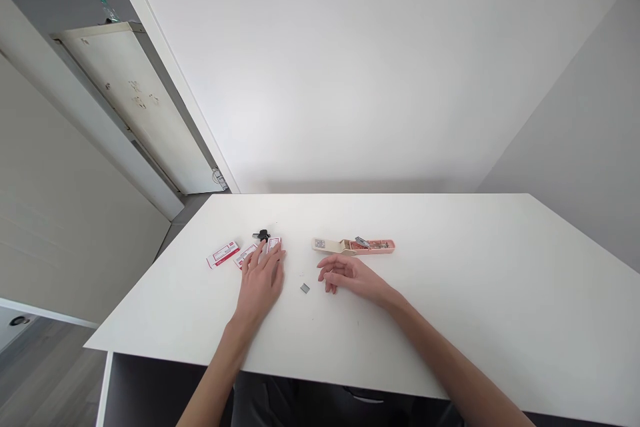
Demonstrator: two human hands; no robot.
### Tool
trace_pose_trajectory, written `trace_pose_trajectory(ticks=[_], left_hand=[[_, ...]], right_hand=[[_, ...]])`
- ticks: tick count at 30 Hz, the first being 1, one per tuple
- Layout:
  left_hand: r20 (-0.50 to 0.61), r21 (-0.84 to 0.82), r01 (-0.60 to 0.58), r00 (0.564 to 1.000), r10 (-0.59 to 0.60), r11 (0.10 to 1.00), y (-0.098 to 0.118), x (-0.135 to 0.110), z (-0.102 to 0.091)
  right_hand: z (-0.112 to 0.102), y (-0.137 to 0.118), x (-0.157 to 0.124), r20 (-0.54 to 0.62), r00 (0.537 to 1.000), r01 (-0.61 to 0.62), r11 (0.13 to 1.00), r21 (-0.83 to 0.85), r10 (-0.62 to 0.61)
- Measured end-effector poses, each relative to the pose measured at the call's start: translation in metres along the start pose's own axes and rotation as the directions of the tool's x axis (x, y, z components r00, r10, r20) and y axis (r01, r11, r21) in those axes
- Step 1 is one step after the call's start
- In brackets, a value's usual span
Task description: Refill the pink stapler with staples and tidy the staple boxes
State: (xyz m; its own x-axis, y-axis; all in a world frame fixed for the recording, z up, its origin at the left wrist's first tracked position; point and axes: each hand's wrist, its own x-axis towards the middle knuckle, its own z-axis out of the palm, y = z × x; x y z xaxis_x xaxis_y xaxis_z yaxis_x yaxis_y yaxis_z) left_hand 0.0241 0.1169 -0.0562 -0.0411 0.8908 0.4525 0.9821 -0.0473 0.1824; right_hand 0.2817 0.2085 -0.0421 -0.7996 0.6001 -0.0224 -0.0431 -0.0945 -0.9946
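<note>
My left hand (260, 283) rests palm down with its fingers spread. Its fingertips touch or cover parts of two small red-and-white boxes, a middle box (243, 255) and a right box (273, 244). A third red-and-white box (223, 255) lies farther left. Just beyond the fingertips is a small black object (261, 235), its kind unclear. My right hand (347, 273) hovers or rests with loosely curled fingers, nothing visible in them. Right behind it lies a pink-and-cream stapler (370, 246), folded open. Between my hands sits a small grey strip, apparently staples (305, 288).
Everything lies on a white table (450, 293), whose back edge meets a white wall (360, 80). Below the front edge my dark-clothed legs (270, 403) show. Toward the left are a doorway and a pale, worn panel (135, 100).
</note>
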Motion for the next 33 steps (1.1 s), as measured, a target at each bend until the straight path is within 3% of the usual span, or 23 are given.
trace_pose_trajectory(ticks=[9,14,16,19,23,26,29,33], left_hand=[[-0.165,0.028,0.188,0.970,-0.181,0.982,-0.001,0.002,-0.004],[-0.204,0.016,0.184,0.963,-0.177,0.983,-0.005,0.000,-0.004],[-0.197,-0.011,0.131,0.972,-0.130,0.991,-0.002,0.000,-0.005],[-0.144,-0.063,0.006,0.989,-0.016,0.998,0.006,0.002,-0.005],[-0.034,-0.104,-0.105,0.994,0.102,0.989,0.015,0.002,-0.004],[0.007,-0.108,-0.118,0.993,0.119,0.987,0.016,0.001,-0.004],[0.022,-0.105,-0.105,0.994,0.108,0.989,0.015,0.002,-0.004],[0.018,-0.114,-0.115,0.993,0.117,0.987,0.015,0.004,-0.004]], right_hand=[[0.001,-0.001,-0.001,0.014,1.000,0.003,1.000,-0.028,-0.003],[0.005,0.005,0.000,-0.051,0.995,0.080,0.983,-0.165,-0.089],[0.008,0.009,0.000,-0.077,0.978,0.162,0.934,-0.319,-0.196],[0.012,0.017,0.001,-0.011,0.945,0.273,0.807,-0.524,-0.327],[0.015,0.026,0.002,0.122,0.909,0.356,0.590,-0.724,-0.398],[0.016,0.028,0.003,0.188,0.893,0.380,0.457,-0.804,-0.410],[0.017,0.027,0.003,0.220,0.885,0.398,0.423,-0.814,-0.410],[0.017,0.026,0.004,0.197,0.877,0.415,0.485,-0.770,-0.438]])
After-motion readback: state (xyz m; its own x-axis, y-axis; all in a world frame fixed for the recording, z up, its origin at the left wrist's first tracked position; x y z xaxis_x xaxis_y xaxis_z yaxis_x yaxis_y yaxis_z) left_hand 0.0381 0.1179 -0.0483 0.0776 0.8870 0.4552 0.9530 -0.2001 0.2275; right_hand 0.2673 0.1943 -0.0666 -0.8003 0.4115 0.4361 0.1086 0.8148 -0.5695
